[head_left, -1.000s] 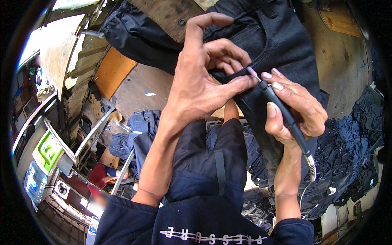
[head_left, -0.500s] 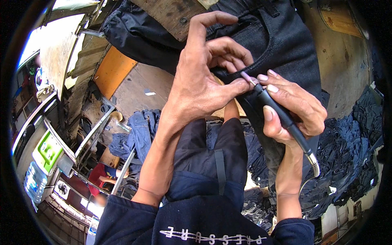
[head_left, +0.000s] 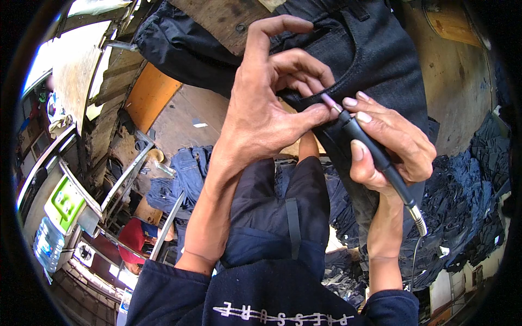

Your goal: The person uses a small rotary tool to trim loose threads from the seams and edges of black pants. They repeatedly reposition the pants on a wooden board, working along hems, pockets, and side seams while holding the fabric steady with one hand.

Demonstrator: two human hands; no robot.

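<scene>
A pair of black jeans [head_left: 386, 76] is spread under both hands, a curved pocket edge showing across it. At that edge my left hand [head_left: 266, 103] pinches a fold of the denim between thumb and curled fingers, its index finger raised and bent. My right hand [head_left: 399, 144] is closed round a slim black rotary grinder handpiece [head_left: 378, 155]. Its small pinkish tip sits right by my left thumb at the pocket edge; whether it touches the cloth I cannot tell. A metal spring sleeve and a thin cable trail from the handpiece's rear end.
Dark cloth scraps [head_left: 462, 201] are heaped on the right. Blue denim [head_left: 187, 174] lies left of my legs, near a metal frame. A wooden board [head_left: 217, 24] is above my left hand. Far left are a green tray [head_left: 64, 204], a clear bottle [head_left: 49, 244] and another person [head_left: 133, 239].
Both hands stay almost in place, with the handpiece still at the pocket edge. The thin cable hangs a little differently. The person at lower left has shifted.
</scene>
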